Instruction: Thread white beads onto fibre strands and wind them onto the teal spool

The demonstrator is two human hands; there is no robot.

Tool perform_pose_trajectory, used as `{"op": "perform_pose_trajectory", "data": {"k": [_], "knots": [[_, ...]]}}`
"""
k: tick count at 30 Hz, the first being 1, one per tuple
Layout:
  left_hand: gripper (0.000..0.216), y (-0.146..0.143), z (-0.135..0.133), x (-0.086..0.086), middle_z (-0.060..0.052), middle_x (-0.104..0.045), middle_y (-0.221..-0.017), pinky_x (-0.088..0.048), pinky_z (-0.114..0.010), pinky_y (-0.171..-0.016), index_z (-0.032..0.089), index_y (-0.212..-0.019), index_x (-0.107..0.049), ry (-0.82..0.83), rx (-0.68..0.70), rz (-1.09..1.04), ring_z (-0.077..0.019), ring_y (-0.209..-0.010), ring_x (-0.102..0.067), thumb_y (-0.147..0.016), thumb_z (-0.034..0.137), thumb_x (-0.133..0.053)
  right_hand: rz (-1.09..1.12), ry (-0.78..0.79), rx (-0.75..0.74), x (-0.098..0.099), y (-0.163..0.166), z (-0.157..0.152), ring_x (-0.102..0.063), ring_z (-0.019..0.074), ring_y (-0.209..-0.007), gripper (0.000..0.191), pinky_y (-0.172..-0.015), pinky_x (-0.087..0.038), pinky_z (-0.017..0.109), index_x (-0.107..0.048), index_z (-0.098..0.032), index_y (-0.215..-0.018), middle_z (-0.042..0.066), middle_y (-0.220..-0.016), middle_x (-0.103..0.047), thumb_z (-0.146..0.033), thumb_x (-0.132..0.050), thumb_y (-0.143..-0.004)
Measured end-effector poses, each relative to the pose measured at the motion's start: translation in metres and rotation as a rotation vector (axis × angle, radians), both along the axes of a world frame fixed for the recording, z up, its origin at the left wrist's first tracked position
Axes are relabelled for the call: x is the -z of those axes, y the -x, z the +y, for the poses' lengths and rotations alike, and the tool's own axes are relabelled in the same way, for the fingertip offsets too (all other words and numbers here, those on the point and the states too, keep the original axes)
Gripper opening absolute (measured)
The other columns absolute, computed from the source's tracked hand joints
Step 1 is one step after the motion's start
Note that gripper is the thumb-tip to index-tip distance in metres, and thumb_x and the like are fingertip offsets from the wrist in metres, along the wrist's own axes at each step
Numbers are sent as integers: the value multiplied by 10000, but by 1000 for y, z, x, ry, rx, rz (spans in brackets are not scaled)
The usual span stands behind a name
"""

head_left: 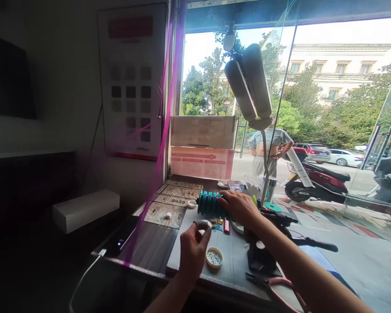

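Observation:
My right hand [241,208] reaches across from the right, with its fingers bent over the right end of a teal, ridged cylinder [208,204]. Lower and to the left, my left hand [193,248] has thumb and index finger brought together. A grey covering shows on that index finger, and anything in the pinch is too small to make out. Just right of the left hand, a round dish [214,257] holds small pale beads. Between the hands lie a red-and-white small packet [226,226] and some blue strands [218,228].
Pliers with pink handles [280,282] lie at the front edge, beside a black stand [262,256]. A lamp [250,82] rises behind. Left are a small white cube [168,215] and a cable [87,269]. Beyond the glass stand a person [269,148] and a scooter [322,176].

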State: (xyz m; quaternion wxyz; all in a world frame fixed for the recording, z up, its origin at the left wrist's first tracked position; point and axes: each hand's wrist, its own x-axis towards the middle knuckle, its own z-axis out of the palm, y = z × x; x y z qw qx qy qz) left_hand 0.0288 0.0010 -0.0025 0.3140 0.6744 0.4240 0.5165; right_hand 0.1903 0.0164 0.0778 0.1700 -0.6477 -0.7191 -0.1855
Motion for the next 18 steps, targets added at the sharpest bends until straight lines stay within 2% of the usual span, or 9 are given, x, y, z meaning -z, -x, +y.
{"op": "perform_pose_trajectory", "data": {"k": [2,5,7,10,14,16,18], "knots": [[255,-6,1,-9,-15,-614,-600,-364,-239,-499,163,-829,-648,32,28,-12,-129,-475,-486,-717,387,-595,0,-1,7,1,0,1,-608,203,-892,411,-697,-379,291,-560,-233,-1076,52,-1040,-650,-444,-251,-905],[151,-19,5,-16,-15,-632,-603,-379,-237,-492,167,-709,-653,62,95,-26,-121,-453,-512,-668,311,-632,-1,2,15,1,1,1,-610,207,-882,406,-696,-381,296,-558,-232,-1082,52,-1033,-652,-439,-257,-904],[134,-24,9,-10,7,-578,-511,-354,-226,-435,163,-592,-598,145,152,-113,-102,-390,-477,-660,278,-611,-1,5,17,0,1,1,-609,201,-889,399,-702,-381,291,-558,-234,-1084,50,-1040,-651,-433,-262,-904],[183,-26,20,7,46,-486,-412,-285,-207,-365,165,-536,-520,307,291,-187,-72,-318,-395,-639,289,-607,7,10,12,0,-1,1,-601,191,-914,389,-716,-380,280,-556,-240,-1087,43,-1055,-648,-438,-278,-901],[251,-26,51,22,39,-477,-378,-255,-203,-355,139,-495,-511,420,447,-64,-54,-312,-366,-609,299,-667,37,8,11,1,-5,3,-604,203,-910,389,-698,-378,284,-563,-232,-1072,44,-1041,-651,-434,-276,-903],[266,-29,74,22,36,-489,-400,-276,-196,-367,121,-508,-521,464,517,11,-45,-332,-371,-639,290,-678,70,8,12,0,-5,5,-610,200,-891,372,-677,-372,278,-575,-229,-1045,41,-998,-663,-412,-283,-906],[260,-35,101,15,37,-514,-474,-337,-188,-401,108,-587,-546,491,557,75,-47,-385,-419,-729,307,-632,101,5,25,-2,-6,6,-618,189,-852,353,-652,-362,266,-593,-223,-998,37,-942,-671,-389,-294,-908]]}}
